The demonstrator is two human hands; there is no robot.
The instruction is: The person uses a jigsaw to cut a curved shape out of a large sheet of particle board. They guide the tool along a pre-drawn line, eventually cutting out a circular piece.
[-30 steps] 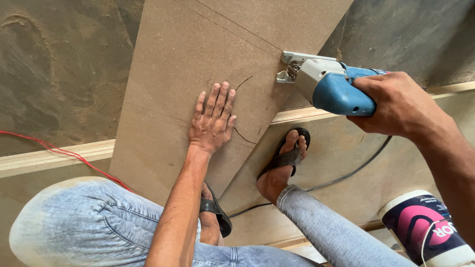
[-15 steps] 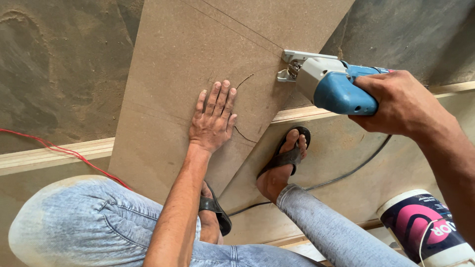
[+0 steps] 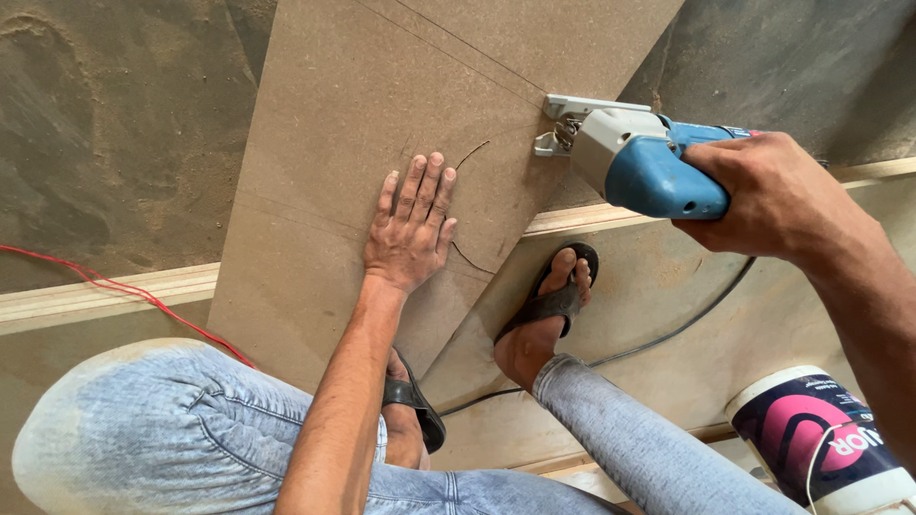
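Below, left hand [image 3: 412, 229], fingers spread flat, pins the board [image 3: 382, 124] on the floor; right hand [image 3: 773, 195] grips the jigsaw [image 3: 639, 167] at its edge. Thin, stiff sheet, likely to chatter: hold near the cut.

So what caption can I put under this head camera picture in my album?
Left hand pressed flat on a brown board, right hand gripping a blue jigsaw at its edge.
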